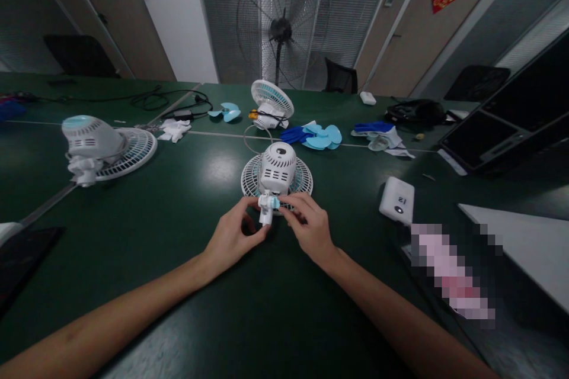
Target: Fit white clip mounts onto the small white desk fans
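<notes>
A small white fan (pixel 278 166) lies face down on its grille on the green table, its motor housing upward. At its near side a white neck joint (pixel 265 213) sticks out toward me. My left hand (pixel 233 231) closes thumb and fingers around that joint from the left. From the right, the fingertips of my right hand (pixel 309 222) pinch a light-blue knob (pixel 274 202) on the joint's side. Part of the grille's near rim is hidden by my fingers and the joint.
Another fan head (pixel 98 145) lies on the left. Behind are a third fan (pixel 271 103), light-blue blades (pixel 322 137), a loose blade set (pixel 225 112) and white gloves (pixel 175 129). A white box-like device (pixel 397 199) sits at right, near a pixelated pink item (pixel 448 272).
</notes>
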{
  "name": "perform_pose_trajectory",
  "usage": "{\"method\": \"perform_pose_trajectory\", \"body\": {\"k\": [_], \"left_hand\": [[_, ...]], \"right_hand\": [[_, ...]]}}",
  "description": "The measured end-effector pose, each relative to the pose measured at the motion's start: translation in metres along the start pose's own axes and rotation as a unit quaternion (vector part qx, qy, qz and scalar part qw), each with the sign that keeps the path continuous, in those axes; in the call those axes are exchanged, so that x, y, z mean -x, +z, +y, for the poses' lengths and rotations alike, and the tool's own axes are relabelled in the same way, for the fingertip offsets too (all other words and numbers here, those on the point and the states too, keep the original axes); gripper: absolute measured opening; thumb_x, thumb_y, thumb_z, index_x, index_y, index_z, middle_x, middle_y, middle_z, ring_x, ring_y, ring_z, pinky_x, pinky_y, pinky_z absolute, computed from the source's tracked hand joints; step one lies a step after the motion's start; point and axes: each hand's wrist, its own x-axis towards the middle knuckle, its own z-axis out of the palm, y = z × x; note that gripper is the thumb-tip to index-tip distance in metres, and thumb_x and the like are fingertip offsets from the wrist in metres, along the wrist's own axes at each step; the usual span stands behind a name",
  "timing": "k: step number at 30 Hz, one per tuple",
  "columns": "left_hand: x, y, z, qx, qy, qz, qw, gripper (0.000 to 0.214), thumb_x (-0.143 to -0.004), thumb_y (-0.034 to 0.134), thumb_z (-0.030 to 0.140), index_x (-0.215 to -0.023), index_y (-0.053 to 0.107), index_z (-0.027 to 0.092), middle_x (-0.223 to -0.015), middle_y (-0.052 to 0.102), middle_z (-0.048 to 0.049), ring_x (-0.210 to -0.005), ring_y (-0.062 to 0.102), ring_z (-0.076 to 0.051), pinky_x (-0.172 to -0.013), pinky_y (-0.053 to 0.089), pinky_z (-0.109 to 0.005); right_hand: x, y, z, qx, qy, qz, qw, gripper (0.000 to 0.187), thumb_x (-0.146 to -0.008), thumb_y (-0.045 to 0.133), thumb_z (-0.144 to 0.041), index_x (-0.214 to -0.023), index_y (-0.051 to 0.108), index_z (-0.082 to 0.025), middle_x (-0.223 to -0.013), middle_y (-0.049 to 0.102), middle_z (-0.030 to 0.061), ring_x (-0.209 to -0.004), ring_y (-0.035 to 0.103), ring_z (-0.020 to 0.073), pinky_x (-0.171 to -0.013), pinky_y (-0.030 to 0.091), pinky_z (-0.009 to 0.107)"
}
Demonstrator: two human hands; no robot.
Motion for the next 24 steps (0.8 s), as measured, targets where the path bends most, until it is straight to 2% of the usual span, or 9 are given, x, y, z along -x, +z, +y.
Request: {"method": "perform_pose_trajectory", "body": {"k": [2,5,6,8,11,13,15,20,24], "left_hand": [[0.0,0.0,0.0,0.0,-0.001,-0.004,1.0,0.044,-0.091,0.068,0.042,-0.128,0.053,0.022,-0.088,0.07,-0.0005,-0.071,0.067,-0.018,-0.064,0.051,-0.029],[0.0,-0.001,-0.001,-0.007,-0.004,-0.007,1.0,0.045,-0.091,0.069,0.041,-0.13,0.054,0.023,-0.09,0.071,-0.0011,-0.072,0.067,-0.019,-0.064,0.051,-0.029],[0.0,-0.001,-0.001,-0.01,-0.002,-0.006,1.0,0.045,-0.091,0.069,0.041,-0.13,0.054,0.023,-0.09,0.071,-0.0012,-0.072,0.068,-0.019,-0.064,0.052,-0.029],[0.0,-0.001,-0.002,-0.012,0.001,-0.001,1.0,0.045,-0.091,0.07,0.041,-0.13,0.055,0.024,-0.089,0.071,-0.0012,-0.072,0.068,-0.019,-0.064,0.052,-0.03],[0.0,0.0,-0.003,-0.005,0.004,0.002,1.0,0.046,-0.091,0.07,0.043,-0.13,0.056,0.023,-0.089,0.071,-0.0014,-0.072,0.067,-0.02,-0.063,0.052,-0.03],[0.0,0.0,-0.004,0.001,0.003,-0.001,1.0,0.047,-0.091,0.07,0.044,-0.13,0.056,0.024,-0.088,0.071,-0.0014,-0.072,0.067,-0.02,-0.063,0.051,-0.03],[-0.001,0.0,-0.004,0.004,-0.001,-0.002,1.0,0.047,-0.091,0.07,0.045,-0.13,0.056,0.024,-0.088,0.071,-0.0013,-0.072,0.067,-0.02,-0.063,0.051,-0.03],[-0.001,-0.001,-0.002,0.003,-0.009,-0.005,1.0,0.047,-0.091,0.071,0.045,-0.131,0.056,0.024,-0.089,0.071,-0.0013,-0.073,0.067,-0.019,-0.063,0.051,-0.029],[-0.001,-0.001,-0.003,0.002,-0.004,-0.004,1.0,0.046,-0.09,0.071,0.045,-0.129,0.057,0.024,-0.09,0.071,-0.0018,-0.074,0.066,-0.019,-0.063,0.051,-0.029]], "right_hand": [[-0.002,0.002,-0.001,-0.003,-0.001,0.003,1.0,0.016,-0.1,0.065,-0.024,-0.113,0.074,-0.024,-0.109,0.069,0.0056,-0.08,0.068,0.0149,-0.069,0.061,0.028],[-0.003,0.005,0.001,-0.029,0.037,0.009,0.999,0.011,-0.099,0.066,-0.026,-0.097,0.075,-0.021,-0.097,0.069,0.0051,-0.075,0.066,0.0149,-0.06,0.058,0.025],[-0.004,0.005,0.002,-0.039,0.049,0.01,0.998,0.011,-0.099,0.067,-0.027,-0.095,0.075,-0.021,-0.094,0.068,0.0046,-0.071,0.065,0.0138,-0.056,0.057,0.024],[-0.004,0.002,0.005,-0.043,0.052,0.013,0.998,0.012,-0.098,0.068,-0.028,-0.106,0.075,-0.021,-0.098,0.069,0.0043,-0.063,0.062,0.0113,-0.051,0.054,0.023],[-0.005,-0.006,0.01,0.009,-0.021,-0.007,1.0,0.026,-0.099,0.067,-0.024,-0.124,0.072,-0.026,-0.112,0.071,0.0058,-0.075,0.069,0.0134,-0.06,0.06,0.026],[-0.006,-0.01,0.013,0.055,-0.084,-0.028,0.995,0.026,-0.1,0.064,-0.022,-0.124,0.073,-0.028,-0.116,0.073,0.0056,-0.093,0.073,0.0176,-0.075,0.064,0.031],[-0.007,-0.013,0.016,0.095,-0.117,-0.029,0.988,0.026,-0.102,0.063,-0.022,-0.125,0.073,-0.029,-0.118,0.074,0.0053,-0.103,0.073,0.0197,-0.083,0.064,0.034],[-0.006,-0.018,0.02,0.181,-0.152,-0.049,0.97,0.036,-0.104,0.058,-0.019,-0.137,0.066,-0.03,-0.126,0.073,0.0055,-0.108,0.073,0.0197,-0.078,0.063,0.03],[-0.008,-0.02,0.016,0.19,-0.164,-0.069,0.966,0.031,-0.105,0.058,-0.021,-0.133,0.069,-0.029,-0.123,0.074,0.0061,-0.101,0.074,0.0189,-0.077,0.062,0.031]]}}
